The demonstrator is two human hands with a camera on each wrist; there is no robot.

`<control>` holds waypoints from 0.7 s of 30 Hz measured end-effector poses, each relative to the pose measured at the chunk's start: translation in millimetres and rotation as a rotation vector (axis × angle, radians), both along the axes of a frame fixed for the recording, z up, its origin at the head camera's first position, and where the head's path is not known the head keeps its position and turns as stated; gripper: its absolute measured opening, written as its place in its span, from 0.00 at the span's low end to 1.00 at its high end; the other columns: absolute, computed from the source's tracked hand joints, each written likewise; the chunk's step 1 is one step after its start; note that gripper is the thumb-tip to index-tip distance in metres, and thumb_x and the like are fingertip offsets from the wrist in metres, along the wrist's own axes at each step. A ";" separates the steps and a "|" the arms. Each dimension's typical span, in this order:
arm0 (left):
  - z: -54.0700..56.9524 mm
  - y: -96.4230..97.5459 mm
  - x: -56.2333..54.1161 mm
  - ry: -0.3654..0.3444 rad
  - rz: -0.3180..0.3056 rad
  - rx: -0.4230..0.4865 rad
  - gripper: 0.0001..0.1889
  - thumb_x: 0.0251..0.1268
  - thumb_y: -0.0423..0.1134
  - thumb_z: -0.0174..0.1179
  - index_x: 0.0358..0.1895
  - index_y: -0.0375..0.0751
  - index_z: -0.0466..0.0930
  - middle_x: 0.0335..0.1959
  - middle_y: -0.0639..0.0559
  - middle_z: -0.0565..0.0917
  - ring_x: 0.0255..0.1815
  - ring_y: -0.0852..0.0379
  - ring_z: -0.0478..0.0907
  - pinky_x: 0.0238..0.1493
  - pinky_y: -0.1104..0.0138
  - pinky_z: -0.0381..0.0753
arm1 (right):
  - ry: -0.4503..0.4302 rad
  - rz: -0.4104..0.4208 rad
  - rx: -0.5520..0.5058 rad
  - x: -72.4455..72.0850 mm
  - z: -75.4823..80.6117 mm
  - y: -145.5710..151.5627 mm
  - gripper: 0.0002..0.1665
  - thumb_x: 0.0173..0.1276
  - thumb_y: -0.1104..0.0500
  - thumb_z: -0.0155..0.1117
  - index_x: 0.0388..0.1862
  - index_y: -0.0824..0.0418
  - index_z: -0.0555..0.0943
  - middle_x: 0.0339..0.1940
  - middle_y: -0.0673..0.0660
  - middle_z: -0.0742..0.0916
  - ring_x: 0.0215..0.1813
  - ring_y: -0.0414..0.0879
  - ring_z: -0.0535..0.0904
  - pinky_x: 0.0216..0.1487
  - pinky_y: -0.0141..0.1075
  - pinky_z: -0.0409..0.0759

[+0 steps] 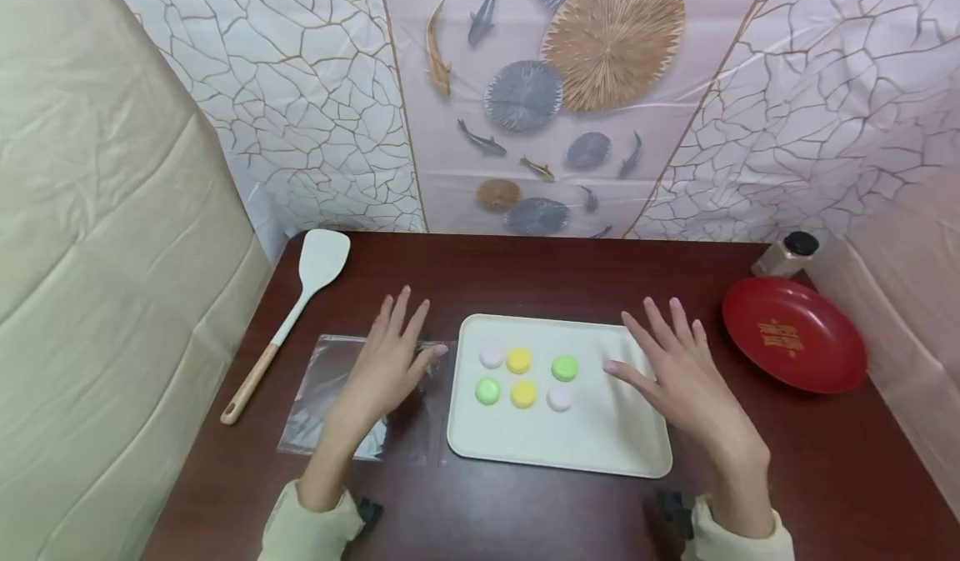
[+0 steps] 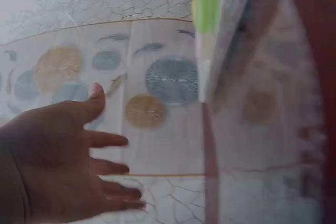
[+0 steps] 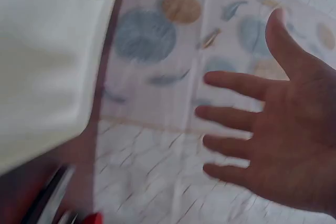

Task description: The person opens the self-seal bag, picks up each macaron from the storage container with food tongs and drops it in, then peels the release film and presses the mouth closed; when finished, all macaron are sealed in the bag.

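Head view: left hand point(image 1: 384, 369) and right hand point(image 1: 681, 382) hover, fingers spread, near a cream tray point(image 1: 517, 438); its macarons point(image 1: 523, 393) likely need gentle pinching.

We find the head view bright and evenly lit, with a soft shadow on the tray point(image 1: 525, 440) near the right hand point(image 1: 690, 386), glare on the plastic bag point(image 1: 303, 415) and a pale sheen on the table point(image 1: 480, 507). We record both wrist views as dimmer and hazy, the left hand point(image 2: 58, 156) shaded, the tray blurred, the backdrop point(image 3: 152, 98) softly focused.
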State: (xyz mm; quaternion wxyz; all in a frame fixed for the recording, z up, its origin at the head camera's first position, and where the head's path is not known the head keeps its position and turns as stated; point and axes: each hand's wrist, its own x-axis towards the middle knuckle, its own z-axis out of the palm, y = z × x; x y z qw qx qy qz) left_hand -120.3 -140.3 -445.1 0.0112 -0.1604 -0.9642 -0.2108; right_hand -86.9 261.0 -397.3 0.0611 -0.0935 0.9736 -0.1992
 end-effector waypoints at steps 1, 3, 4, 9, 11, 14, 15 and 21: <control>-2.8 -2.9 3.5 0.034 -0.011 0.000 0.35 0.85 0.50 0.62 0.83 0.34 0.66 0.85 0.28 0.63 0.86 0.27 0.62 0.83 0.35 0.68 | 0.020 -0.011 -0.008 2.5 -3.2 5.2 0.51 0.76 0.38 0.71 0.86 0.65 0.66 0.89 0.77 0.58 0.90 0.77 0.41 0.86 0.77 0.43; -12.7 -10.1 11.9 0.130 -0.042 -0.012 0.28 0.81 0.46 0.67 0.74 0.31 0.77 0.71 0.29 0.79 0.70 0.30 0.81 0.67 0.39 0.86 | 0.083 -0.045 -0.013 11.5 -13.0 18.7 0.45 0.75 0.42 0.74 0.80 0.67 0.73 0.85 0.77 0.67 0.88 0.78 0.52 0.82 0.78 0.56; -19.3 -14.6 16.3 0.178 -0.067 -0.018 0.25 0.79 0.44 0.70 0.68 0.31 0.81 0.63 0.31 0.84 0.60 0.34 0.87 0.58 0.42 0.90 | 0.105 -0.068 -0.010 17.0 -18.6 26.9 0.42 0.76 0.44 0.74 0.78 0.68 0.76 0.82 0.78 0.71 0.86 0.77 0.57 0.78 0.79 0.62; -66.0 -41.0 31.9 0.280 -0.183 0.030 0.17 0.70 0.47 0.76 0.49 0.39 0.84 0.40 0.50 0.84 0.37 0.53 0.84 0.36 0.53 0.88 | 0.058 -0.226 0.073 45.0 -43.6 65.9 0.36 0.78 0.47 0.72 0.70 0.73 0.78 0.69 0.82 0.77 0.69 0.80 0.69 0.59 0.82 0.76; -74.6 -43.5 37.3 0.253 -0.186 0.050 0.19 0.66 0.50 0.78 0.46 0.42 0.81 0.38 0.52 0.82 0.37 0.55 0.81 0.37 0.53 0.86 | -0.021 -0.264 0.103 52.3 -49.2 77.4 0.39 0.80 0.44 0.69 0.71 0.74 0.75 0.65 0.85 0.75 0.65 0.82 0.68 0.53 0.82 0.78; -69.1 -33.3 45.5 0.176 -0.137 -0.019 0.25 0.59 0.53 0.80 0.46 0.41 0.79 0.39 0.49 0.80 0.41 0.50 0.80 0.40 0.48 0.85 | -0.152 -0.279 0.136 59.7 -54.0 88.2 0.47 0.82 0.40 0.66 0.76 0.77 0.64 0.61 0.88 0.70 0.61 0.85 0.67 0.47 0.81 0.80; -67.0 -28.9 46.9 0.136 -0.120 -0.053 0.26 0.59 0.53 0.79 0.48 0.38 0.79 0.41 0.46 0.80 0.43 0.46 0.80 0.44 0.47 0.86 | -0.191 -0.276 0.141 61.7 -55.6 90.1 0.51 0.82 0.39 0.66 0.78 0.78 0.60 0.60 0.90 0.69 0.61 0.87 0.67 0.47 0.80 0.80; -58.4 -2.0 52.6 -0.041 0.019 -0.260 0.35 0.61 0.56 0.73 0.63 0.34 0.79 0.57 0.32 0.81 0.61 0.31 0.79 0.54 0.33 0.85 | -0.346 -0.236 0.146 70.6 -66.9 91.2 0.67 0.76 0.40 0.73 0.83 0.81 0.43 0.58 0.93 0.66 0.55 0.86 0.76 0.45 0.74 0.84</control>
